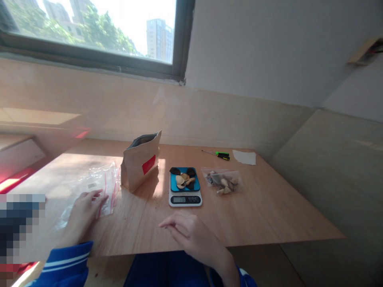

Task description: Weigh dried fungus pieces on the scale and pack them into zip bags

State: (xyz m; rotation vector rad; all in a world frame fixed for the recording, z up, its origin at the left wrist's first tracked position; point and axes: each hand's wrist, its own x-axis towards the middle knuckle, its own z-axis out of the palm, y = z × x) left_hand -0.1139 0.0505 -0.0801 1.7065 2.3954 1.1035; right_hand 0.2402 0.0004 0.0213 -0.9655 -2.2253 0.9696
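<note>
At the left, my left hand (85,209) rests over flat clear zip bags (110,185) with red seal lines. Its fingers are bent together on a bag's edge. My right hand (194,237) is just in front of a small kitchen scale (185,200), apart from it. The right fingers point left and close toward the thumb, with nothing visible between them. On the scale's blue pan lie several dried slices (184,179), pale and dark. To the scale's right is a filled clear zip bag (226,183) with pale and dark dried pieces.
A brown stand-up pouch (139,163) with a red label stands open-topped left of the scale. Behind the filled bag lie a green-and-black screwdriver (221,155) and a torn white paper (245,157). The wooden table (269,211) meets a tiled wall below a window.
</note>
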